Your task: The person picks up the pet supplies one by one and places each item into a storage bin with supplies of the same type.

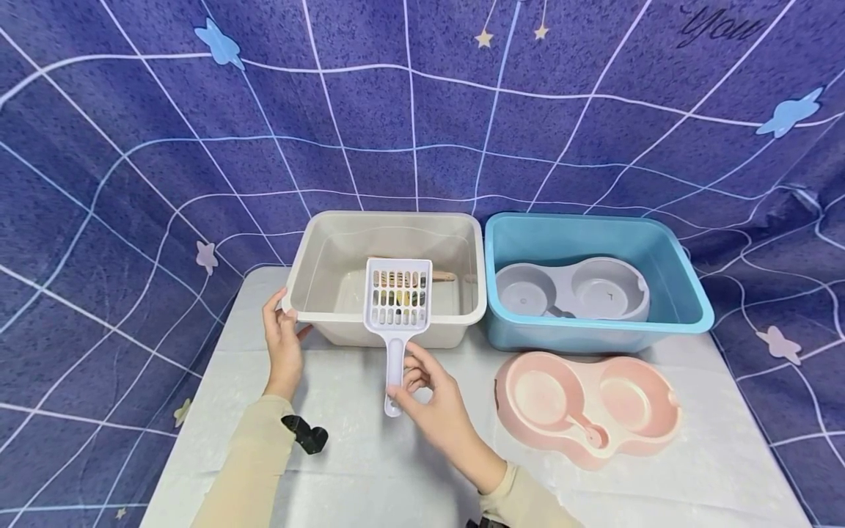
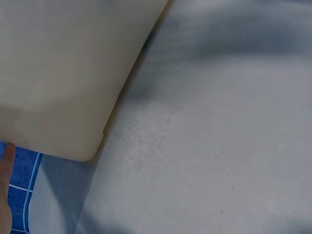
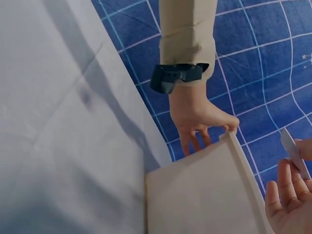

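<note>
In the head view a pale lilac litter scoop with a slotted head is held up in front of the beige bin. My right hand pinches its handle between thumb and fingers. My left hand holds the bin's front left corner. The right wrist view shows that left hand with its thumb at the rim and fingers along the outer wall. Through the scoop's slots, small coloured items show inside the bin, partly hidden. In the left wrist view only one finger touches the bin wall.
A blue bin stands right of the beige one, with a grey double pet bowl inside. In front of it lies a pink double pet bowl on the white-covered table. A blue patterned curtain hangs behind.
</note>
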`<state>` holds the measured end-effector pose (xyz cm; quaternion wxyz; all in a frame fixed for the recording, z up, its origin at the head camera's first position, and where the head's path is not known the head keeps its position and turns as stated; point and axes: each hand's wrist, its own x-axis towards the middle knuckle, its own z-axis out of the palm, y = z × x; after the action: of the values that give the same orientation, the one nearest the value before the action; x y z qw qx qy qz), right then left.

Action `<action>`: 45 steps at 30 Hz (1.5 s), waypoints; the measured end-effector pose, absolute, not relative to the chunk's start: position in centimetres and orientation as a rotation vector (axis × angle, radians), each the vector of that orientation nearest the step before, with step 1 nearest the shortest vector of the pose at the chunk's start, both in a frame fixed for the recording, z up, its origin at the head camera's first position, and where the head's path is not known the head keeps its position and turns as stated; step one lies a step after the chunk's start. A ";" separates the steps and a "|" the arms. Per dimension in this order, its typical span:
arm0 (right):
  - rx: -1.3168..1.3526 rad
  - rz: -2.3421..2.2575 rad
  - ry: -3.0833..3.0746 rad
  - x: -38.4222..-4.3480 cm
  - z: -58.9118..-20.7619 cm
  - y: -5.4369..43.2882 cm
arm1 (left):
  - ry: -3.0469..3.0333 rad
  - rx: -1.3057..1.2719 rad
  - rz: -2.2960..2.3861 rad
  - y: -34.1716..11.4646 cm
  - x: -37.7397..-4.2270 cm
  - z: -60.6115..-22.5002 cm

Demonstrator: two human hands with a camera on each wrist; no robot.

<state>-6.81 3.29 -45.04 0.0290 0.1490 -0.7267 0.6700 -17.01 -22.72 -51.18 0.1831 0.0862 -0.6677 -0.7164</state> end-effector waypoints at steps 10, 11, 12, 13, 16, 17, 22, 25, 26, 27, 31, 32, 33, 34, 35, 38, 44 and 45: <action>0.457 2.013 -2.237 -7.9 -44.3 3.8 | -1.903 0.244 -2.006 -22.7 -17.0 -51.2; 0.451 2.009 -2.242 -8.0 -44.2 3.9 | -1.901 0.247 -2.006 -22.7 -17.0 -51.2; 0.446 2.006 -2.246 -8.1 -44.2 3.9 | -1.901 0.248 -2.007 -22.7 -17.0 -51.2; 0.442 2.005 -2.246 -8.2 -44.2 4.0 | -1.899 0.248 -2.007 -22.7 -17.0 -51.2; 0.433 1.992 -2.248 -8.5 -44.1 4.2 | -1.900 0.246 -2.014 -22.8 -17.0 -51.3; 0.426 1.985 -2.251 -8.6 -44.1 4.2 | -1.899 0.244 -2.014 -22.8 -17.0 -51.3; 0.399 1.990 -2.263 -9.1 -43.6 4.5 | -1.903 0.242 -2.004 -22.7 -16.9 -51.1; 0.388 2.009 -2.269 -9.4 -43.4 4.6 | -1.906 0.241 -1.996 -22.7 -16.9 -51.2; 0.383 2.016 -2.270 -9.5 -43.3 4.7 | -1.906 0.239 -1.995 -22.7 -16.9 -51.2; 0.378 2.021 -2.272 -9.6 -43.2 4.7 | -1.907 0.239 -1.994 -22.7 -16.9 -51.2; 0.363 2.029 -2.278 -9.9 -42.9 4.8 | -1.905 0.242 -1.997 -22.7 -16.9 -51.3; 0.360 2.029 -2.281 -9.9 -42.9 4.8 | -1.905 0.244 -1.998 -22.7 -16.9 -51.3; 0.355 2.028 -2.286 -9.9 -42.9 4.9 | -1.906 0.249 -1.999 -22.8 -17.0 -51.4; 0.351 2.025 -2.289 -10.0 -42.9 4.9 | -1.906 0.253 -2.004 -22.8 -17.0 -51.4; 0.347 2.021 -2.293 -10.1 -43.0 4.9 | -1.905 0.257 -2.009 -22.8 -17.0 -51.4; 0.339 2.011 -2.296 -10.3 -43.1 5.0 | -1.901 0.263 -2.027 -22.7 -16.8 -51.0; 0.335 2.018 -2.280 -11.0 -42.9 5.3 | -1.906 0.250 -2.030 -21.9 -15.9 -49.0; 0.334 2.026 -2.275 -11.1 -42.8 5.3 | -1.904 0.248 -2.031 -21.8 -15.8 -48.8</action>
<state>-11.09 5.31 -42.78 0.0384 0.1088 -0.7419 0.6605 -15.79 -21.84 -48.83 0.1725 0.0875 -0.6709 -0.7159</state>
